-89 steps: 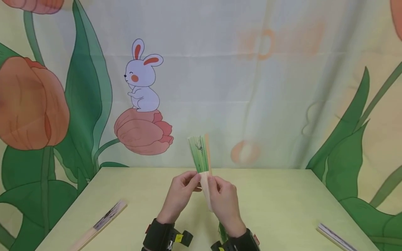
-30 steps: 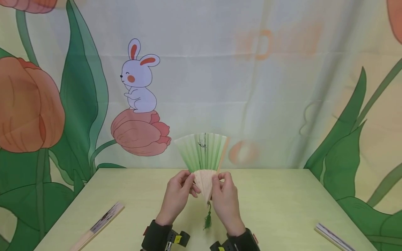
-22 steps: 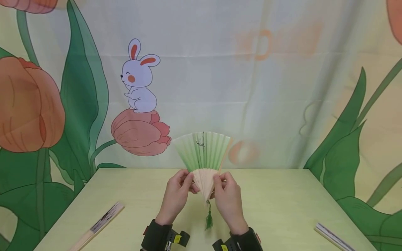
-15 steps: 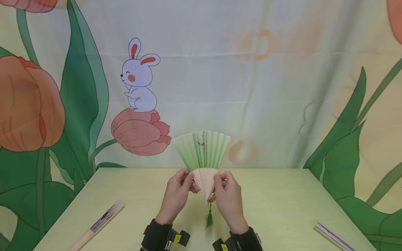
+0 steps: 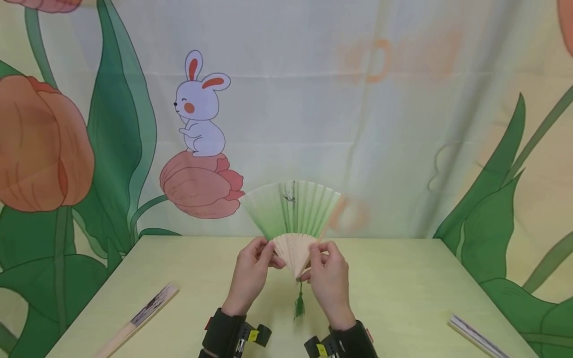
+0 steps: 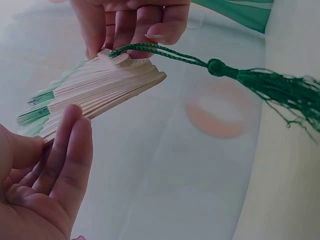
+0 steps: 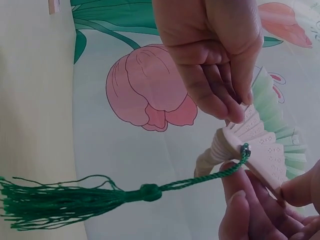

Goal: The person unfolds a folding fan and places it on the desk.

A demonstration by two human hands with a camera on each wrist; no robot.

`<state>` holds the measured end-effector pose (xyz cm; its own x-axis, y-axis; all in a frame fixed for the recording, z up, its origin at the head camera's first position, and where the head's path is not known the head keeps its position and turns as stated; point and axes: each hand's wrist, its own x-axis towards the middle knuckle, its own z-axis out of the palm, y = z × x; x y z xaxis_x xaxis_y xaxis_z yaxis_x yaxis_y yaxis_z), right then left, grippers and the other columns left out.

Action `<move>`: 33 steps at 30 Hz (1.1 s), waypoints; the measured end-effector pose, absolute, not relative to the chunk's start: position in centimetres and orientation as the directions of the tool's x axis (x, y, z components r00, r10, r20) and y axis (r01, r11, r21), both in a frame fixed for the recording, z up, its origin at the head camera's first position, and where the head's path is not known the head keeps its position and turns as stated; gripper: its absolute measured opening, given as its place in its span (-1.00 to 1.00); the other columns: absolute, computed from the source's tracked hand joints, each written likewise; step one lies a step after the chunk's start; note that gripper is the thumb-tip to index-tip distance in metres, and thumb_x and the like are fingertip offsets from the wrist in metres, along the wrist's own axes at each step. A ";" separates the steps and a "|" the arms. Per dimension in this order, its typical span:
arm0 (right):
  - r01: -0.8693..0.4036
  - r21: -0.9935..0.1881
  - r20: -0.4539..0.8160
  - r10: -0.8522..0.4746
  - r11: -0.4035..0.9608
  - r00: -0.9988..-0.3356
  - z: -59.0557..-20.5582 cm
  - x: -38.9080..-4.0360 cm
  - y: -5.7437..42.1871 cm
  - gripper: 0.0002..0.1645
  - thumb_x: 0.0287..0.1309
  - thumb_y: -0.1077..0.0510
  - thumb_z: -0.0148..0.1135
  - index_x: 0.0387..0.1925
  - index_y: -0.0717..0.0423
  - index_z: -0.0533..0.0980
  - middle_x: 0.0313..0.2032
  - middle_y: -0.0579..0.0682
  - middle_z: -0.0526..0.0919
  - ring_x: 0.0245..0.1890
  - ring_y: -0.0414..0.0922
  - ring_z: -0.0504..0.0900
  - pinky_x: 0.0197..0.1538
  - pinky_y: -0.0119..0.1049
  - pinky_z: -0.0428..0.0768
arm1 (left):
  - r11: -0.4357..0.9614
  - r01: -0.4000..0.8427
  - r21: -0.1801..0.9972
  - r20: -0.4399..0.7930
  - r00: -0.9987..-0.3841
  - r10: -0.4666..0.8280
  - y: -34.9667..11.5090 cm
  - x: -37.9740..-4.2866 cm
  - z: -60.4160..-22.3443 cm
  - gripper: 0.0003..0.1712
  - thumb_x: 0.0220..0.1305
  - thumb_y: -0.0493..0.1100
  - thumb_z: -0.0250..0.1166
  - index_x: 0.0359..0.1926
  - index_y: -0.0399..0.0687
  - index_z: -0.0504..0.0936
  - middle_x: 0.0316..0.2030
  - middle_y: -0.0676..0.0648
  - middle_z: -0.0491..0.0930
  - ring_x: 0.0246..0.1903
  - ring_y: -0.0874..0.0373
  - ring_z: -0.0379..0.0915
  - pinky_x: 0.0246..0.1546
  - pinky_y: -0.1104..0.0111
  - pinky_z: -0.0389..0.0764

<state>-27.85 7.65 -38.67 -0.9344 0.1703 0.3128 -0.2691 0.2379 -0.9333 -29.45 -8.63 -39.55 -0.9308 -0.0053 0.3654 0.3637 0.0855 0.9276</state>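
A green folding fan [image 5: 291, 209] with pale wooden ribs stands partly spread above the table, its leaf upward. My left hand [image 5: 250, 273] pinches the ribs at the fan's left edge between thumb and fingers. On the opposite edge, my right hand [image 5: 330, 278] pinches the outer rib, some fingertips tucked behind near the pivot. From the pivot hangs a dark green tassel [image 5: 299, 304]; the right wrist view shows its knotted cord [image 7: 202, 179] tied through the rib end. Small cut-out holes dot the ribs [image 7: 260, 137] there.
One closed folding fan [image 5: 141, 318] lies slanted on the table [image 5: 394, 288] at the left. Another closed fan [image 5: 476, 335] lies near the right front. Behind the table hangs a printed cloth [image 5: 286, 99] with a rabbit and tulips.
The green fan has gone from nearly closed to widely spread, as my hands drew apart. Its tassel, mostly hidden behind my right wrist at first, now hangs in plain view.
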 end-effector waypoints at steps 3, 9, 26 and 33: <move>-0.275 -0.935 0.317 0.179 0.222 -0.931 -38.5 -27.9 7.7 -0.76 0.43 0.12 0.08 -0.26 0.26 0.42 -0.59 0.05 0.65 -0.70 -0.03 0.63 -0.57 -0.22 0.64 | 0.079 0.363 0.929 0.364 -0.931 -0.008 -8.7 -29.6 -39.4 -0.84 0.48 -0.19 0.11 -0.19 -0.21 0.52 -0.48 -0.13 0.62 -0.42 0.02 0.63 -0.27 0.27 0.67; -0.293 -0.938 0.327 0.195 0.185 -0.925 -38.4 -27.7 7.8 -0.70 0.41 0.11 0.12 -0.37 0.27 0.46 -0.63 0.08 0.57 -0.71 -0.04 0.61 -0.60 -0.27 0.62 | 0.083 0.362 0.929 0.364 -0.931 -0.015 -8.7 -29.5 -39.4 -0.83 0.48 -0.18 0.10 -0.19 -0.22 0.52 -0.48 -0.13 0.63 -0.42 0.02 0.63 -0.26 0.27 0.67; -0.218 -0.970 0.236 0.209 0.107 -0.949 -38.7 -27.9 7.9 -0.68 0.45 0.05 0.04 -0.31 0.26 0.43 -0.62 0.09 0.59 -0.70 0.00 0.63 -0.62 -0.28 0.60 | 0.034 0.362 0.932 0.363 -0.932 -0.022 -8.9 -29.3 -39.4 -0.79 0.49 -0.15 0.10 -0.15 -0.25 0.49 -0.45 -0.16 0.63 -0.39 0.00 0.63 -0.21 0.27 0.65; -0.196 -0.975 0.215 0.214 0.104 -0.953 -38.6 -28.3 8.2 -0.69 0.47 0.12 -0.02 -0.33 0.29 0.40 -0.61 0.14 0.59 -0.70 0.04 0.62 -0.64 -0.31 0.57 | -0.018 0.383 0.924 0.382 -0.924 -0.015 -8.7 -29.4 -39.3 -0.80 0.48 -0.17 0.09 -0.16 -0.27 0.47 -0.42 -0.19 0.62 -0.39 -0.03 0.64 -0.23 0.25 0.68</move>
<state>-28.29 8.20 -38.55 -0.9530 0.2136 0.2149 -0.1965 0.1043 -0.9749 -29.42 -8.67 -39.28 -0.9239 -0.0152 0.3824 0.3826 -0.0181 0.9237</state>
